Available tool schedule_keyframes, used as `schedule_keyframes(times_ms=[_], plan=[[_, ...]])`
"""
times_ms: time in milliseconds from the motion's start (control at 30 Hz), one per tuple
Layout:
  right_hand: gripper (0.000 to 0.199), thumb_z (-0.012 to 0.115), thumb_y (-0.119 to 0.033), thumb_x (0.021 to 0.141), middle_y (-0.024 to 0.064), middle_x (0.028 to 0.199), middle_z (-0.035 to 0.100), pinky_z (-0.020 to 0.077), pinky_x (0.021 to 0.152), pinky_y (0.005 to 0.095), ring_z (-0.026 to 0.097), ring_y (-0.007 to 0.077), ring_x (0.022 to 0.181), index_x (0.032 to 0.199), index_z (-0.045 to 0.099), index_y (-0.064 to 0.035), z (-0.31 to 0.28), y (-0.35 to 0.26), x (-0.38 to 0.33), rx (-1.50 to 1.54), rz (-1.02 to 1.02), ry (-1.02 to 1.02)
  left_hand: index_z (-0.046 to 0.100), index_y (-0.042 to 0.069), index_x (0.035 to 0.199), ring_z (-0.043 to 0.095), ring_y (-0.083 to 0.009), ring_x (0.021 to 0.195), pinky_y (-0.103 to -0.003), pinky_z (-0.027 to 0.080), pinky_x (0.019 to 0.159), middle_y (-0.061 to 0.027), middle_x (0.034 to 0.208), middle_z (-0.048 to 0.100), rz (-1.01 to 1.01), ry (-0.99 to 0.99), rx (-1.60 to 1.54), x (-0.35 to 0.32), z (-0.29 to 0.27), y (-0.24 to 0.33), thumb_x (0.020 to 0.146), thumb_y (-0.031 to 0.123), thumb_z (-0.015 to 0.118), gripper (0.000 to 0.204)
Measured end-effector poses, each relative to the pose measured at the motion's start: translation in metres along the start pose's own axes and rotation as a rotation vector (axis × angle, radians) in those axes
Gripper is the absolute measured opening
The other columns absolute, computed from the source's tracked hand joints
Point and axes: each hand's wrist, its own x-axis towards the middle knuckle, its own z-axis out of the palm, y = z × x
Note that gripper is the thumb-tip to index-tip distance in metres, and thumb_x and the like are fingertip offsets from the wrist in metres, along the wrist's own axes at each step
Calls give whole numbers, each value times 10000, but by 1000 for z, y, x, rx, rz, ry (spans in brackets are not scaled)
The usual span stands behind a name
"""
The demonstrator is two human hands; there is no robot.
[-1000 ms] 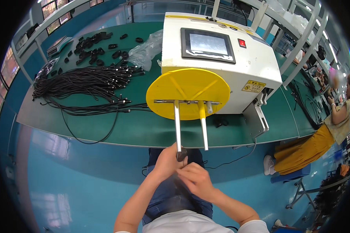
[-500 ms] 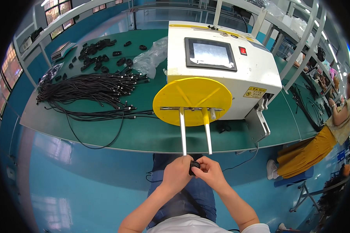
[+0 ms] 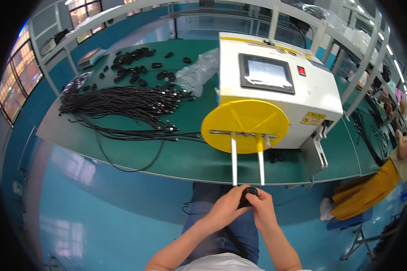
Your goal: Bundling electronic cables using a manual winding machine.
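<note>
In the head view, the 2 hands are close together, just past the near edge of the green desk (image 3: 190, 169) and over the person's blue jeans (image 3: 203, 201). The left hand (image 3: 228, 208) and the right hand (image 3: 263, 207) are both closed on a small black coil (image 3: 249, 195), with the coil between them. It looks like wound-up cable, but the fingers hide part of it, so it is hard to be sure. The coil is near the tips of a silver rod (image 3: 234, 165) and a yellow and silver rod (image 3: 260, 156). These 2 rods stick out from a round yellow disc (image 3: 239, 118) at the front of a big white machine (image 3: 319, 92). The machine has a screen (image 3: 267, 73) and a red switch (image 3: 301, 70). On the left of the desk lies a big bunch of black cables (image 3: 122, 103). Behind it, lots of small black pieces (image 3: 142, 83) are spread about, near a crumpled clear plastic bag (image 3: 196, 74). At the far right is 1 other person (image 3: 364, 189) in mustard clothes.
</note>
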Motion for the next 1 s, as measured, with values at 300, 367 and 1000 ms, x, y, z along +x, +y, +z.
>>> schedule_keyframes(times_ms=[300, 367, 1000], plan=[[121, 645, -111, 852, 19, 870, 623, 443, 785, 257, 574, 99, 835, 928, 629, -19, -10, 13, 12, 72, 209, -142, 419, -8, 1271, 593, -271, 1043, -354, 491, 868, -172, 1155, 571, -105, 2, -222, -8, 2, -6, 835, 98, 646, 503], [139, 645, -121, 855, 24, 882, 629, 443, 805, 265, 577, 103, 846, 943, 632, -14, -16, 0, 13, 40, 238, -166, 429, -8, 1264, 602, -249, 1033, -354, 499, 864, -159, 1156, 577, -71, -6, -347, -4, -10, -4, 869, 112, 620, 454], [132, 661, -138, 843, 34, 905, 648, 439, 823, 271, 580, 103, 852, 903, 647, -21, -15, -35, 9, 0, 163, -404, 518, 73, 915, 595, -96, 821, -280, 524, 657, 8, 914, 559, -514, -339, -1035, 18, -32, -24, 908, 168, 610, 132]])
